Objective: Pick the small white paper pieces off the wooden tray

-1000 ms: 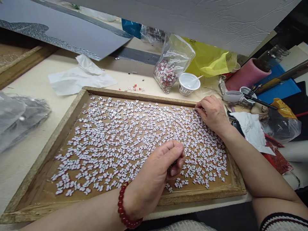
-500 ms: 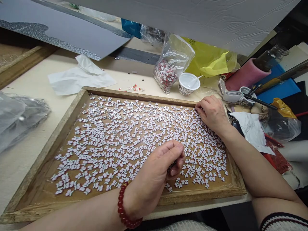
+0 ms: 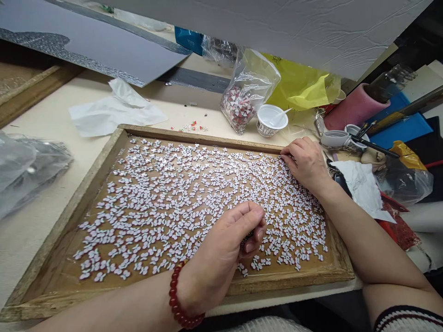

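A wooden-framed tray (image 3: 83,184) lies before me, covered with several small pale lilac flower-shaped pieces (image 3: 166,203). My left hand (image 3: 224,249), with a red bead bracelet at the wrist, hovers over the tray's near right part, fingers curled round something small and dark I cannot make out. My right hand (image 3: 306,163) rests at the tray's far right corner, fingers bent and pressed down on the pieces by the frame; whether it holds anything is hidden.
Behind the tray stand a clear bag of red-and-white pieces (image 3: 242,101), a small white cup (image 3: 272,120), a yellow bag (image 3: 301,85) and white tissue (image 3: 114,110). Tools, cups and bags crowd the right side (image 3: 374,143). A grey board (image 3: 90,46) overhangs the back left.
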### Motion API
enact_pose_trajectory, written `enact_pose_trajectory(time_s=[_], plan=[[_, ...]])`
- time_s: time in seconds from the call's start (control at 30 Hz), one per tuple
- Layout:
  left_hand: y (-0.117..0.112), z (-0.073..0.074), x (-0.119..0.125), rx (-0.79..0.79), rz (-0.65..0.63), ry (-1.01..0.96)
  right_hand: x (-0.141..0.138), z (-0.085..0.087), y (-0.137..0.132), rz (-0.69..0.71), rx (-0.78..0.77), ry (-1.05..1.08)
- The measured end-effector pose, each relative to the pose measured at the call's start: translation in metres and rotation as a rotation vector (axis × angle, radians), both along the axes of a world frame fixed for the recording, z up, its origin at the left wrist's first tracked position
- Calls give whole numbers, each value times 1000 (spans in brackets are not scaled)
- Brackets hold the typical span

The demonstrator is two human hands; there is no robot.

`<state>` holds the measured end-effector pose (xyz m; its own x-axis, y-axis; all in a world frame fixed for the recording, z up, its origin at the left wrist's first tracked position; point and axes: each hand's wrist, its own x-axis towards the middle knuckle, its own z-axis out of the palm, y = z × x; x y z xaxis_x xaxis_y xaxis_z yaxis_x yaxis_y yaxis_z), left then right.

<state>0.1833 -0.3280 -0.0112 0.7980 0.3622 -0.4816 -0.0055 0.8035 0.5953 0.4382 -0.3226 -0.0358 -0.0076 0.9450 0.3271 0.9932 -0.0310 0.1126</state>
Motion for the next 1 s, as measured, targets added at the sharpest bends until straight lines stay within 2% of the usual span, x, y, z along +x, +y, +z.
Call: enact_pose_trajectory(time_s=[0.6, 0.77, 0.87, 1.0], plan=[[-1, 1, 0, -1, 23, 2, 1, 0, 1, 3, 8, -64], [1, 2, 2, 22, 85, 8, 1, 14, -4, -9, 19, 18], [1, 3, 2, 37, 110, 18, -14, 33, -14, 90, 18, 238], [1, 2, 1, 17, 76, -29, -54, 53, -32, 430, -169, 653]])
